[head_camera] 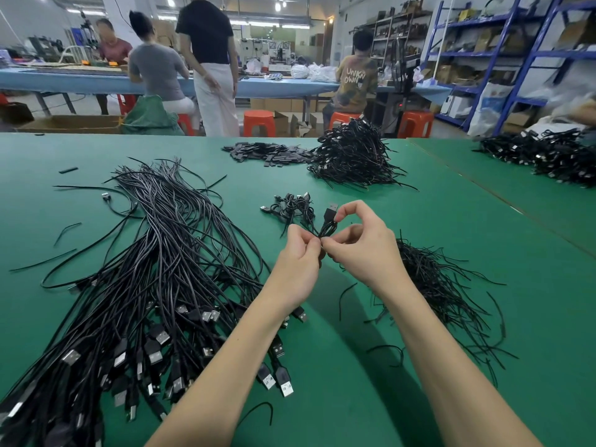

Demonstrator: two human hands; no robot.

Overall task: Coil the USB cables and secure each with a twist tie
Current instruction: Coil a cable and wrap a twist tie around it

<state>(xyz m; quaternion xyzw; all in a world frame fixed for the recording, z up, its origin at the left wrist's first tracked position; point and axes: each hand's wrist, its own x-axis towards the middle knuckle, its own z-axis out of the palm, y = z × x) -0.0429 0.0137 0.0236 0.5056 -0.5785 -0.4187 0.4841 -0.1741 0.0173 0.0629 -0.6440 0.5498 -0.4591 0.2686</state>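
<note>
A coiled black USB cable (pixel 329 222) is held above the green table (pixel 354 398), its plug pointing up. My right hand (pixel 361 243) grips the coil, index finger and thumb by the plug. My left hand (pixel 298 262) pinches a thin black twist tie at the coil's lower end, where both hands' fingertips meet. A big bundle of uncoiled USB cables (pixel 154 285) lies to the left, plugs toward me. Loose twist ties (pixel 445 285) lie in a heap on the right. A few tied cables (pixel 293 204) rest just beyond my hands.
A tall pile of coiled cables (pixel 354 156) and small black flat parts (pixel 267 153) sit at the far side of the table. More cables (pixel 548 156) lie on the adjoining table at right. Several people work at a blue bench behind, near orange stools.
</note>
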